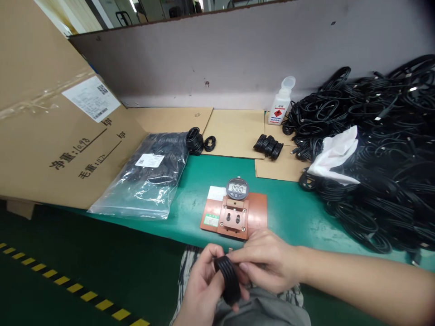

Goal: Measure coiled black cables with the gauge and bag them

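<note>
A black cable (229,283), wound into a tight coil, is held over my lap at the table's front edge. My left hand (203,287) is closed around it, with the thumb against the turns. From the right, my right hand (272,258) pinches at the upper side of the same coil; its lower fingers are partly hidden. A small metallic tip, probably a cable end, shows between the hands. Just beyond them, a digital dial gauge (237,188) reading 0.000 stands on a reddish-brown fixture (234,218) with two holes.
Loose black cables (360,113) heap at the right with a white cloth (335,156) on top. A white bottle (280,102) stands behind. Coiled cables (268,146) lie on cardboard (234,131). At left are a bag of cables (146,181) and a large carton (61,122).
</note>
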{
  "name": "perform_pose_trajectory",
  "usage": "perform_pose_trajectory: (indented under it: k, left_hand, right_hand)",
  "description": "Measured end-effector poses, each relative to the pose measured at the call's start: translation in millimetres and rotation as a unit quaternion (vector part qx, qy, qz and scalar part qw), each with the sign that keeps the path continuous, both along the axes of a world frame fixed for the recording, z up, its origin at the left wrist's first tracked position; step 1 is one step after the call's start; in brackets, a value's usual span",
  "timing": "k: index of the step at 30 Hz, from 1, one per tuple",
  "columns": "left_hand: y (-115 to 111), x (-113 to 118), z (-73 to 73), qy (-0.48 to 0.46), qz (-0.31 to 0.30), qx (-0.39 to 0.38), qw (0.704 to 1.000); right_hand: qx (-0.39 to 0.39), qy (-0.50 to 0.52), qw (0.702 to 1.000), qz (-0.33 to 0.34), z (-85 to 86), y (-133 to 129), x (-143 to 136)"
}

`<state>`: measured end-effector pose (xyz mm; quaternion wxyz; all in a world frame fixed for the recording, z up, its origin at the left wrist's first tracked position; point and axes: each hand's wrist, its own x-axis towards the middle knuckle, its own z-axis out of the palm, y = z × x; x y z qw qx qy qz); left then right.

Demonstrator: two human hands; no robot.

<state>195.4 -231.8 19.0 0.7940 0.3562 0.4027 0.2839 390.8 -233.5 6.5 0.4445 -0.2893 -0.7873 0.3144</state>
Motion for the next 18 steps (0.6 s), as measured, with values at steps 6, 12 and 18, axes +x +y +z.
perform_pose_trajectory:
  k: [6,12,18]
  left_hand:
    - [1.3,-12.1,-12.1,-0.052,-0.029,0.039,0.997]
    - [6.4,-21.1,-10.8,-0.1,-0.065,0.035,0.992]
    - [8.1,-19.2,-11.3,-0.028,-0.096,0.032,0.994]
  right_hand:
    - [0.028,-0.014,0.998,-0.054,1.2,2.6,-2.6]
    - [0.013,-0.053,0.997,-0.052,0.3,1.5,-1.1]
    - [0.029,-0.066,0.995,-0.065,-0.5,1.9,-2.6]
